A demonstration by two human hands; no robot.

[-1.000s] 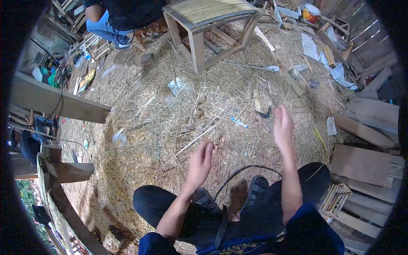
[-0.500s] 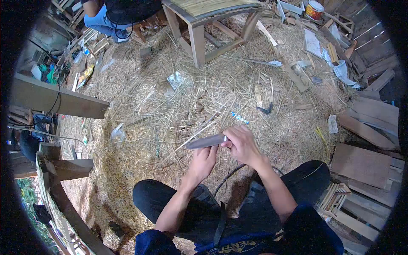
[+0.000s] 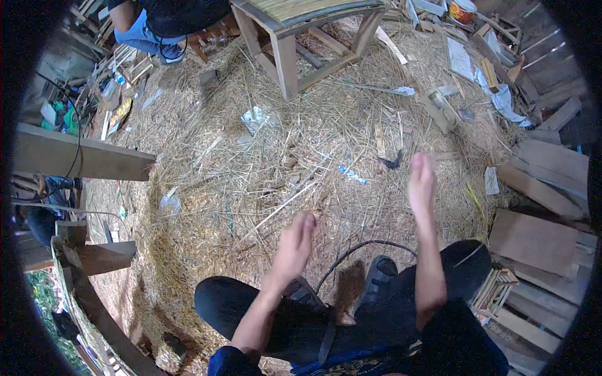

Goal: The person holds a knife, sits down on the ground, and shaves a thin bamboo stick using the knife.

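Observation:
My left hand (image 3: 293, 247) hovers above the straw floor in front of my left shin, seen edge-on with its fingers stretched upward and nothing visible in it. Farther right and forward, my right hand (image 3: 422, 188) is raised, slightly smeared, its fingers straight and together. No object shows in that hand either. The two hands are well apart. Between them a dark cable (image 3: 364, 244) curves past my sandals (image 3: 380, 276). A thin pale stick (image 3: 288, 205) lies on the straw ahead of my left hand. The flat, blade-like piece held earlier cannot be made out.
A wooden frame stool (image 3: 286, 62) stands ahead. At the upper left a person (image 3: 141, 31) crouches. A thick beam (image 3: 88, 152) juts in from the left. Boards (image 3: 533, 241) are stacked at right, beside a small slatted wooden piece (image 3: 494, 291). A bucket (image 3: 461, 11) sits far back.
My hands were together on a flat grey, blade-like piece; it is no longer visible in them. My right hand has swung right and forward, while my left has dropped slightly.

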